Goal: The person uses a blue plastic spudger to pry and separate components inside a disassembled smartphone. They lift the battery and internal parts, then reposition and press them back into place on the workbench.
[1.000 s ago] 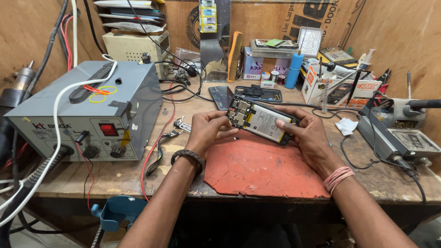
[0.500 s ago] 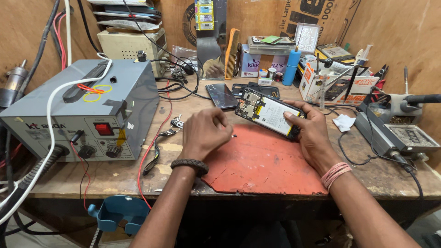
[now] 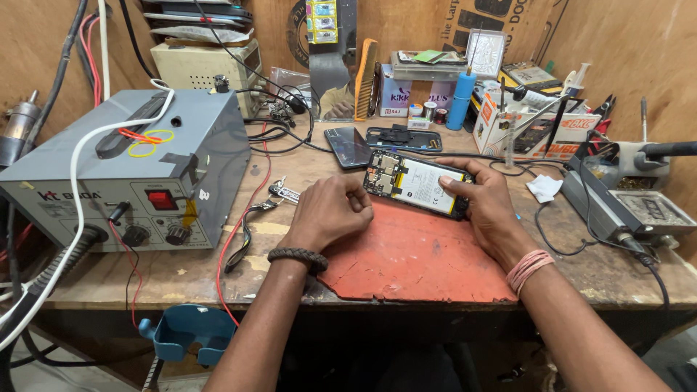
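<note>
2 bare hands over a red work mat (image 3: 414,258) on a wooden tabletop (image 3: 581,265). Opened phone (image 3: 416,183), back cover off, circuit board and pale battery exposed, lying tilted along the far edge of the mat. Right hand (image 3: 488,210) gripping the phone's right end, thumb on the battery face, fingers (image 3: 465,174) clamped round the far edge. Left hand (image 3: 330,212) resting on the mat just beside the phone's near-left corner, fingers curled together into a loose fist, nothing visibly held. Braided band on the left wrist, pink bands on the right. Grey bench unit (image 3: 134,170) with red switch and 2 knobs well to the left. 2 further dark phones (image 3: 377,141) lying flat just beyond the opened one. Metal tweezers (image 3: 279,192) near the left hand.
</note>
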